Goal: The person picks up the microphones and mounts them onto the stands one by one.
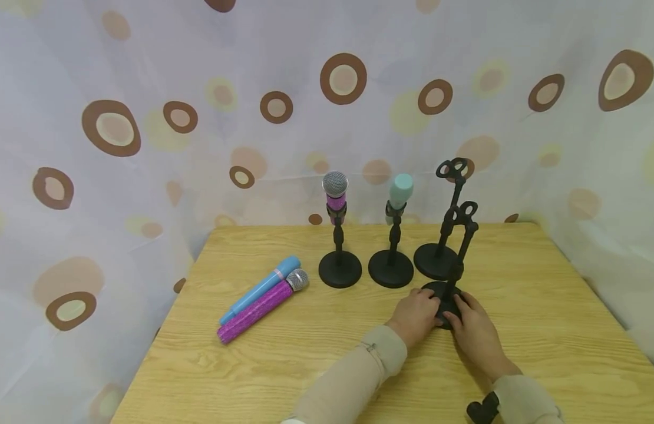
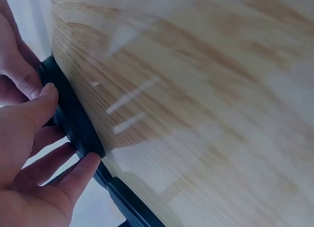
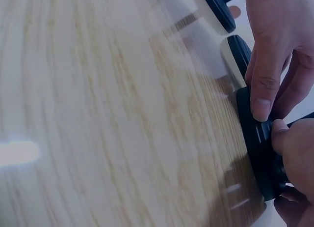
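Note:
Both hands hold the round black base of an empty microphone stand (image 1: 454, 271) at the right of the table. My left hand (image 1: 416, 315) grips the base's left side, and my right hand (image 1: 476, 335) grips its right side. In the left wrist view, thumb and fingertips lie on the rim of the base (image 2: 73, 111). The right wrist view shows fingers of both hands close together at the base (image 3: 255, 143). The stand's post rises between the hands to an empty clip. Right behind it is another empty microphone stand (image 1: 437, 259).
Two stands to the left bear microphones: a purple microphone with a silver head (image 1: 335, 187) and a mint-green microphone (image 1: 400, 191). A blue microphone (image 1: 260, 290) and a purple glitter microphone (image 1: 258, 310) lie side by side on the wooden table (image 1: 210, 383). A patterned curtain (image 1: 306, 135) hangs behind.

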Available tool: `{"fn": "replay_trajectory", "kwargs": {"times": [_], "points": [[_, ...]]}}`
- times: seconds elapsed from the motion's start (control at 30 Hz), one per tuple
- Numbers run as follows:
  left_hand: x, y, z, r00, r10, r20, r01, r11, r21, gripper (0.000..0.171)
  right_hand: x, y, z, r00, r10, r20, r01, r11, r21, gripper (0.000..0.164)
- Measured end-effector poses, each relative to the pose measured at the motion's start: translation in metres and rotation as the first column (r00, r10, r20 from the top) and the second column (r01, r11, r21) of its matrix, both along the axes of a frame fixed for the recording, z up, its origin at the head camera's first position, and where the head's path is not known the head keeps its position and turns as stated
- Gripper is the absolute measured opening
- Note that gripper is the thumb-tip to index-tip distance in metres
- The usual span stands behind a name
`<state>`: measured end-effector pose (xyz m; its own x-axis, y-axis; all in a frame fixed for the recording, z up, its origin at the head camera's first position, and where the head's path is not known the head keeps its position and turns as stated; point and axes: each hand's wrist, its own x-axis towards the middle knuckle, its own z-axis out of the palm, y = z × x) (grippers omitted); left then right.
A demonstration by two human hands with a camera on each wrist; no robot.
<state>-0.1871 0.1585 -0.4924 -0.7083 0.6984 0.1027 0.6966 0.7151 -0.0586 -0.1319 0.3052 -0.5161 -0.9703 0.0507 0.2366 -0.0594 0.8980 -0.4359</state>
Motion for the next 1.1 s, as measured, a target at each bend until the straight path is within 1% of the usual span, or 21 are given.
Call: {"fn": "replay_trajectory", "kwargs": {"times": [0.2,0.37,0.47,0.63,0.77,0.93,1.1], "points": [[0.0,-0.011,0.0,1.0,-0.006,0.012,0.006,1.0,0.021,0.049,0.001,-0.007,0.002,0.999,0.009,-0.036,-0.009,1.0,0.017,0.052],[0.001,-0.022,0.002,1.0,-0.005,0.028,0.003,0.999,0.044,0.051,0.0,-0.014,0.001,0.999,0.011,-0.035,-0.01,1.0,0.023,0.053],[0.003,-0.029,0.003,0.999,0.001,0.033,-0.002,0.999,0.038,0.054,0.0,-0.021,0.001,0.999,0.015,-0.039,-0.014,0.999,0.028,0.053],[0.004,-0.038,0.002,1.0,0.006,0.006,-0.006,1.0,0.013,0.061,0.002,-0.032,0.001,0.998,0.021,-0.061,-0.018,0.999,0.048,0.051],[0.006,-0.045,0.002,1.0,0.025,-0.004,-0.025,1.0,-0.007,0.063,0.002,-0.041,0.0,0.997,0.018,-0.08,-0.013,0.998,0.063,0.051],[0.011,-0.055,0.003,0.999,0.031,-0.028,-0.032,0.999,-0.033,0.067,0.004,-0.052,-0.001,0.998,0.014,-0.064,-0.008,0.997,0.079,0.053],[0.013,-0.065,0.005,0.999,0.053,-0.004,-0.053,0.998,-0.022,0.068,0.006,-0.064,0.0,0.997,0.035,-0.074,-0.027,0.994,0.103,0.053]]}}
